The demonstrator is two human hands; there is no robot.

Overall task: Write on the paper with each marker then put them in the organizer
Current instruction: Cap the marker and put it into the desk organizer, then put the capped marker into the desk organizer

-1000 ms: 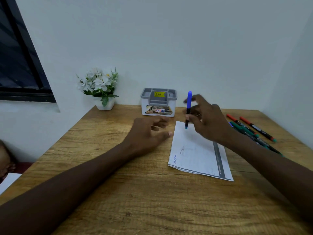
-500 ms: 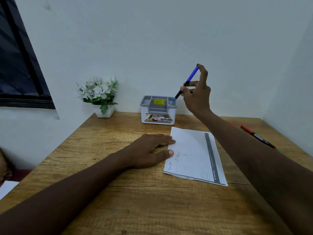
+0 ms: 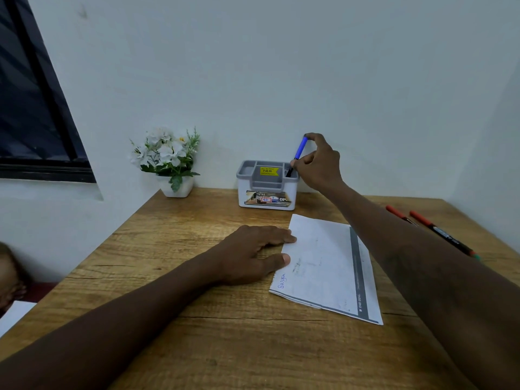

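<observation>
Down comes the right hand [image 3: 319,164] from where it was raised above the box half a second ago, and the blue marker [image 3: 298,153] has gone from a high slant to its dark lower end dipping into the right-hand slot of the organizer [image 3: 266,184]. The left hand [image 3: 253,253] has barely shifted: it lies flat on the wooden desk [image 3: 197,319], empty, fingers loosely spread, fingertips pressing the near edge of the paper [image 3: 326,266].

The right hand's fingers are pinched on the marker, forefinger capping its top and thumb against the barrel. The marker leans toward the wall, so my call is to bring it more upright over the slot, let it slide down under light guidance, and release only once the end is well inside, so it doesn't catch the divider or nudge the light box.

The marker itself is slim, blue along the upper barrel, black below. Blue handwriting shows at the paper's near left corner. Two red-capped markers [image 3: 430,226] wait at the desk's right side, well apart from the organizer.
</observation>
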